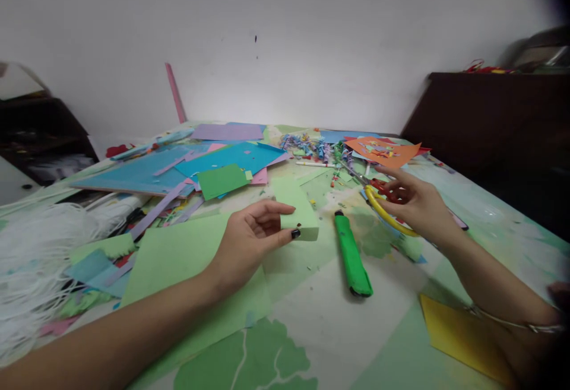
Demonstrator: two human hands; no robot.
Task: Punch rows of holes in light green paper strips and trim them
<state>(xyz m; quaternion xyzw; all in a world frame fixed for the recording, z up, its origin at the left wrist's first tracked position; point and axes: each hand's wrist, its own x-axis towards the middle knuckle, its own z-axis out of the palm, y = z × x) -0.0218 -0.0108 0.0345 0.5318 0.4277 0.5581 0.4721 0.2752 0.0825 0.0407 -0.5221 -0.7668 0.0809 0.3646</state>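
Note:
Between thumb and fingers, my left hand [249,238] pinches a folded strip of light green paper [297,203]. Under that wrist lies a larger light green sheet [178,259]. My right hand [414,200] is closed on scissors [389,215] with yellow and red handles. Their blades point away to the upper left, toward the paper scraps, and whether they are spread is hard to see. A green utility knife [351,256] lies on the table between my two hands, touched by neither.
Blue sheets [231,158], a green card [222,181] and a purple sheet [228,132] lie at the back left. White string [35,271] heaps at the left edge. An orange sheet [389,151] holds scraps near curled paper bits [307,145]. Yellow paper [458,330] lies front right.

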